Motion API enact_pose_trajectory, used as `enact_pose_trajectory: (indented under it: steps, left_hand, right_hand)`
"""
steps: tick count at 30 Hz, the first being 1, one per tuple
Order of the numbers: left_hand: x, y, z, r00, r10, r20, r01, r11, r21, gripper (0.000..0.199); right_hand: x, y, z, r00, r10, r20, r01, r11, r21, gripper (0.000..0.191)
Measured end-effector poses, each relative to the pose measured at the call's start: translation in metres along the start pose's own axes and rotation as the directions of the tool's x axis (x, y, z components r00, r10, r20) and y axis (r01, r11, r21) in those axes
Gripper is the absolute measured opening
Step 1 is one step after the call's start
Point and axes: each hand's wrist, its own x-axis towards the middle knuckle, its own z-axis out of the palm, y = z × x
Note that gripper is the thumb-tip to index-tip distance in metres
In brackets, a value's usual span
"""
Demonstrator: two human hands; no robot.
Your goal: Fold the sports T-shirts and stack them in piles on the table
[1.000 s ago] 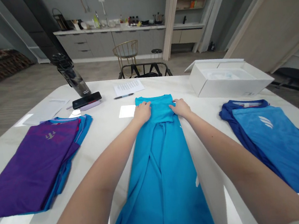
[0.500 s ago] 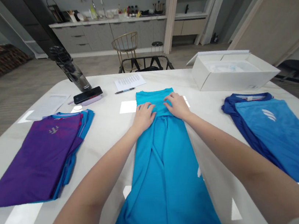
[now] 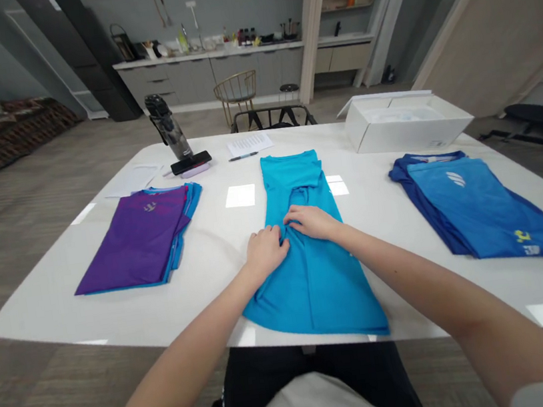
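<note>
A turquoise T-shirt lies lengthwise on the table before me, its sides folded inward into a long strip. Its neckline points away from me and its hem lies near the front edge. On the left part of the strip, my left hand has its fingers curled onto a fold of the cloth. Just right of it and slightly farther away, my right hand pinches the fabric near the middle. The cloth bunches between the two hands, and a raised fold opens just beyond them. The fingertips are partly hidden in the cloth.
Folded purple shirts lie stacked at left, blue shirts at right. An open white box stands at the back right. A bottle, phone, pen and printed paper are along the far side of the white table.
Both hands have moved from the upper part of the T-shirt toward me and now grip its middle. A fold has lifted there. The camera view has tilted, showing the table's front edge.
</note>
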Motion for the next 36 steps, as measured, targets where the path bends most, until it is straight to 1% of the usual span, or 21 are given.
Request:
enact_pose_trajectory:
  steps: [5,10,13,15,18,20,22,23,25,27,29,32,35,36]
  left_hand:
    - [-0.036,0.002,0.0,0.998,-0.056,-0.014,0.056,0.998,0.009,0.024]
    - [-0.061,0.005,0.002,0.994,-0.103,-0.027,0.104,0.994,0.042,0.029]
    - [-0.075,0.003,-0.002,0.994,-0.103,-0.028,0.105,0.992,0.073,0.03]
    - [-0.084,0.001,-0.009,0.995,-0.101,-0.009,0.101,0.992,0.082,0.029]
    - [-0.098,0.004,-0.028,0.997,-0.074,0.002,0.074,0.994,0.08,0.029]
    - [-0.105,0.012,-0.039,0.999,-0.029,-0.021,0.03,0.997,0.072,0.029]
    - [-0.11,0.024,-0.045,0.999,0.021,-0.029,-0.019,0.998,0.059,0.027]
    - [-0.112,0.03,-0.044,0.999,0.047,-0.02,-0.046,0.998,0.048,0.025]
    - [-0.113,0.043,-0.036,0.995,0.095,0.015,-0.095,0.995,0.011,0.021]
    - [-0.113,0.051,-0.021,0.989,0.135,0.052,-0.133,0.99,-0.044,0.019]
    - [-0.112,0.057,-0.006,0.985,0.16,0.067,-0.153,0.983,-0.105,0.019]
    - [-0.117,0.059,0.011,0.984,0.176,0.013,-0.17,0.965,-0.201,0.018]
    - [-0.129,0.062,0.017,0.981,0.181,-0.065,-0.192,0.935,-0.298,0.015]
    - [-0.133,0.062,0.017,0.977,0.198,-0.078,-0.213,0.919,-0.333,0.014]
  right_hand:
    - [-0.019,-0.034,0.004,0.999,0.007,0.037,-0.005,0.998,-0.057,0.034]
    - [-0.026,-0.06,0.011,0.998,-0.013,0.066,0.023,0.987,-0.157,0.029]
    - [-0.024,-0.071,0.014,0.998,-0.001,0.068,0.013,0.985,-0.174,0.027]
    - [-0.025,-0.074,0.012,0.999,0.011,0.05,-0.003,0.986,-0.165,0.026]
    - [-0.031,-0.071,0.003,1.0,0.026,-0.016,-0.028,0.992,-0.122,0.025]
    - [-0.041,-0.064,-0.003,0.996,0.049,-0.073,-0.055,0.995,-0.082,0.025]
    - [-0.053,-0.056,-0.006,0.991,0.072,-0.108,-0.078,0.995,-0.054,0.024]
    - [-0.06,-0.051,-0.006,0.99,0.081,-0.112,-0.087,0.995,-0.046,0.024]
    - [-0.074,-0.044,-0.004,0.991,0.096,-0.097,-0.1,0.994,-0.035,0.023]
    - [-0.086,-0.041,0.002,0.991,0.109,-0.078,-0.11,0.994,-0.016,0.022]
    - [-0.096,-0.042,0.008,0.992,0.103,-0.072,-0.102,0.995,0.011,0.024]
    - [-0.109,-0.049,0.014,0.996,0.05,-0.074,-0.047,0.998,0.047,0.026]
    - [-0.12,-0.056,0.017,0.996,-0.011,-0.083,0.018,0.996,0.083,0.024]
    - [-0.124,-0.057,0.017,0.996,-0.023,-0.09,0.031,0.995,0.096,0.023]
